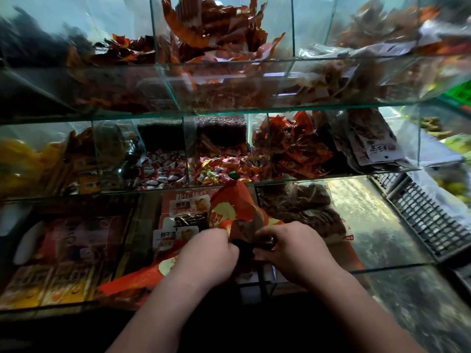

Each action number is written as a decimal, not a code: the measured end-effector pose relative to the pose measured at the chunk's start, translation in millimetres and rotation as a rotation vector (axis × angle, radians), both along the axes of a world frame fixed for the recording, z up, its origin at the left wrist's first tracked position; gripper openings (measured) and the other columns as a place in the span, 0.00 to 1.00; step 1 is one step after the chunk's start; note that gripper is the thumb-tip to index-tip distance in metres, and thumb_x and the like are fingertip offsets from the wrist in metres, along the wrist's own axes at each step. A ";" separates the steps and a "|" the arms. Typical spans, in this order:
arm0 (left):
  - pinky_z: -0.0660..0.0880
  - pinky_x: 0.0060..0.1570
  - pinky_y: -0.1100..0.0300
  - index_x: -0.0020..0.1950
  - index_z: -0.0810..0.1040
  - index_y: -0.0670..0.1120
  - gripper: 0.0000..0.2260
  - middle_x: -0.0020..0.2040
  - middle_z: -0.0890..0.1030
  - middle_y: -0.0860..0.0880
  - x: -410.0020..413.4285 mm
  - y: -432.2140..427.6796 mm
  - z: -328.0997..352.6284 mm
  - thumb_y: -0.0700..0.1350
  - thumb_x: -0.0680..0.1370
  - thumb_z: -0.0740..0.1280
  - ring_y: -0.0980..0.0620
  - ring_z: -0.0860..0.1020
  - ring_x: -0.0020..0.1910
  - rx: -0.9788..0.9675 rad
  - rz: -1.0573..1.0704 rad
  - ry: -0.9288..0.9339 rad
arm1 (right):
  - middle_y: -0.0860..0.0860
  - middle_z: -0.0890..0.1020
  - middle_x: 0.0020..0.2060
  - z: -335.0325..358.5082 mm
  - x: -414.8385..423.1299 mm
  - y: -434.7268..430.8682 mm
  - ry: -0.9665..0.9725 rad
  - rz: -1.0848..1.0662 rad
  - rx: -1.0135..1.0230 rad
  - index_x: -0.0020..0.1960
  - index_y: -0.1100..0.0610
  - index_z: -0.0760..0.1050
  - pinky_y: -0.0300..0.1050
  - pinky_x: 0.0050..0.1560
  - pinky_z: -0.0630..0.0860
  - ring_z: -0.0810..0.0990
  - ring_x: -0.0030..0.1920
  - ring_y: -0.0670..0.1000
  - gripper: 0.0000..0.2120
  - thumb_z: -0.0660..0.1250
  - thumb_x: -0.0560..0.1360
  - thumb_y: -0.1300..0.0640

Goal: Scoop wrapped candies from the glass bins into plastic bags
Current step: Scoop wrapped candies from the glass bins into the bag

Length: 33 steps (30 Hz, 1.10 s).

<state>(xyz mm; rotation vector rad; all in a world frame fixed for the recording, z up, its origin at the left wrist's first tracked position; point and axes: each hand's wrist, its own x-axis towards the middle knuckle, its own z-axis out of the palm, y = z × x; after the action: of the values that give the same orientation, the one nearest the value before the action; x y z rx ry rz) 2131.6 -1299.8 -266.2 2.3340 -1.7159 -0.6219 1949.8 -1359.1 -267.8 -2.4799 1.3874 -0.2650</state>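
While the fingers of the left hand (209, 253) and right hand (293, 250) are pinched together on the mouth of a red plastic bag (237, 207), the bag stands up between them, near the tiered glass bins (219, 186). The wrapped candies (224, 166) lie in the middle-tier compartment just beyond the bag, with red-and-white candies (163, 171) in the compartment to its left. A black wire basket (428, 220) sits at far right.

candy bins (163, 164): mid tier, behind hands
bag (234, 207): btwn left hand (209, 253) & right hand (293, 250), front of bins
crate (428, 217): far right
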 end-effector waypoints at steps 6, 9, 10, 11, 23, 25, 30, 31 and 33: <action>0.70 0.35 0.57 0.40 0.72 0.51 0.11 0.40 0.74 0.54 -5.4 -3.5 12.7 0.50 0.82 0.60 0.56 0.74 0.39 -0.201 -0.147 -0.023 | 0.46 0.86 0.48 24.0 1.4 9.7 0.054 0.052 -0.041 0.58 0.41 0.82 0.46 0.47 0.81 0.84 0.50 0.51 0.15 0.71 0.73 0.40; 0.66 0.38 0.63 0.39 0.72 0.49 0.13 0.43 0.71 0.54 -12.4 0.5 2.4 0.48 0.83 0.60 0.58 0.72 0.41 -0.288 -0.091 0.229 | 0.46 0.85 0.47 25.5 -1.2 5.7 0.084 0.025 0.018 0.55 0.45 0.82 0.46 0.46 0.81 0.84 0.49 0.52 0.14 0.71 0.72 0.42; 0.66 0.37 0.65 0.39 0.72 0.47 0.13 0.44 0.71 0.52 -14.8 4.8 -3.0 0.47 0.83 0.61 0.58 0.72 0.42 -0.322 -0.035 0.310 | 0.46 0.85 0.48 25.3 -1.6 3.5 0.090 0.023 0.048 0.55 0.45 0.82 0.46 0.47 0.81 0.84 0.50 0.52 0.14 0.71 0.72 0.42; 0.66 0.38 0.66 0.39 0.73 0.45 0.13 0.44 0.72 0.51 -16.9 9.7 -8.0 0.46 0.84 0.61 0.59 0.72 0.42 -0.354 0.029 0.376 | 0.46 0.85 0.48 25.0 -1.5 1.5 0.088 0.025 0.075 0.55 0.46 0.83 0.47 0.47 0.81 0.84 0.50 0.51 0.14 0.72 0.72 0.42; 0.64 0.37 0.67 0.36 0.71 0.44 0.16 0.39 0.72 0.51 -54.7 -28.7 86.9 0.43 0.83 0.62 0.55 0.71 0.39 -0.771 -0.043 0.527 | 0.44 0.81 0.26 106.5 -43.3 -0.9 -0.413 -0.134 0.091 0.31 0.54 0.79 0.35 0.30 0.72 0.76 0.26 0.40 0.15 0.73 0.71 0.47; 0.63 0.36 0.65 0.35 0.71 0.44 0.16 0.37 0.71 0.51 -58.5 -42.6 103.9 0.44 0.83 0.62 0.55 0.70 0.37 -0.734 -0.096 0.472 | 0.44 0.81 0.25 115.5 -45.4 -1.9 -0.483 -0.201 0.114 0.30 0.54 0.80 0.33 0.27 0.70 0.74 0.24 0.39 0.14 0.74 0.72 0.50; 0.65 0.39 0.52 0.37 0.73 0.42 0.14 0.36 0.73 0.50 -69.2 -53.4 128.8 0.43 0.82 0.64 0.48 0.73 0.39 -0.760 -0.181 0.417 | 0.47 0.73 0.20 118.6 -46.6 -2.1 -0.633 -0.343 0.185 0.29 0.59 0.79 0.39 0.29 0.65 0.70 0.23 0.45 0.16 0.75 0.73 0.53; 0.62 0.39 0.53 0.35 0.71 0.45 0.15 0.34 0.71 0.53 -74.1 -54.4 136.4 0.43 0.82 0.64 0.49 0.71 0.38 -0.802 -0.209 0.401 | 0.47 0.71 0.19 121.5 -47.5 -0.1 -0.705 -0.353 0.202 0.28 0.59 0.78 0.38 0.29 0.63 0.68 0.22 0.46 0.18 0.76 0.72 0.52; 0.59 0.37 0.53 0.33 0.65 0.50 0.18 0.32 0.67 0.56 -80.2 -58.8 149.8 0.44 0.81 0.64 0.50 0.68 0.36 -0.876 -0.240 0.370 | 0.49 0.68 0.17 128.0 -46.7 4.9 -0.917 -0.348 0.308 0.25 0.58 0.73 0.36 0.26 0.62 0.66 0.17 0.48 0.20 0.75 0.69 0.51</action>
<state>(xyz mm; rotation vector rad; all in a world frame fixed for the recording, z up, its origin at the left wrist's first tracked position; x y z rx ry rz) 2051.4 -1358.6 -116.3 1.3396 -1.6330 -0.2229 1903.1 -1354.2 -139.8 -1.5036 1.2692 -1.0152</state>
